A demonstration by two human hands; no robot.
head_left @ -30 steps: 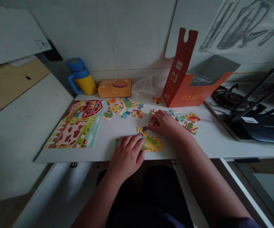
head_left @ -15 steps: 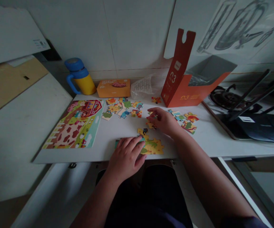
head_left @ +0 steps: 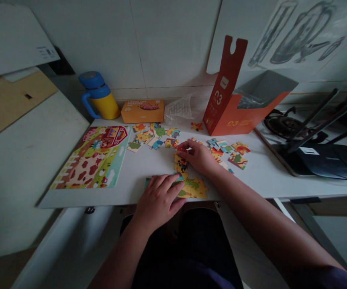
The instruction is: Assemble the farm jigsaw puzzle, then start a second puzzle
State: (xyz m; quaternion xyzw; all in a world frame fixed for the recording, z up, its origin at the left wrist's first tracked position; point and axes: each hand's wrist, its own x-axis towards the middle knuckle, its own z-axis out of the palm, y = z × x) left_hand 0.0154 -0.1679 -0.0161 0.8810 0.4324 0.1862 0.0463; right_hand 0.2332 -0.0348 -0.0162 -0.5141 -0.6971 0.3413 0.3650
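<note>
My left hand [head_left: 158, 196] lies flat over joined jigsaw puzzle pieces [head_left: 195, 188] at the table's front edge and hides their left part. These pieces are yellow with a green crocodile. My right hand [head_left: 199, 156] is closed, its fingertips pinching a yellow and orange puzzle piece [head_left: 179, 159] just above the joined part; the fingers partly cover it. Whether that piece has locked in, I cannot tell. Loose puzzle pieces [head_left: 154, 141] lie beyond my left hand, and more loose pieces [head_left: 239, 160] are spread to the right of my right hand.
A farm picture board [head_left: 92, 160] lies on the left of the white table [head_left: 149, 164]. Along the back stand a blue and yellow flask [head_left: 105, 102], an orange box [head_left: 143, 112], a clear plastic bag [head_left: 179, 110] and an opened red box [head_left: 236, 116]. A black router [head_left: 333, 158] sits at the right.
My right hand has moved left and slightly toward me with the puzzle piece, which now sits at the top of the joined part. My left hand has stayed in place.
</note>
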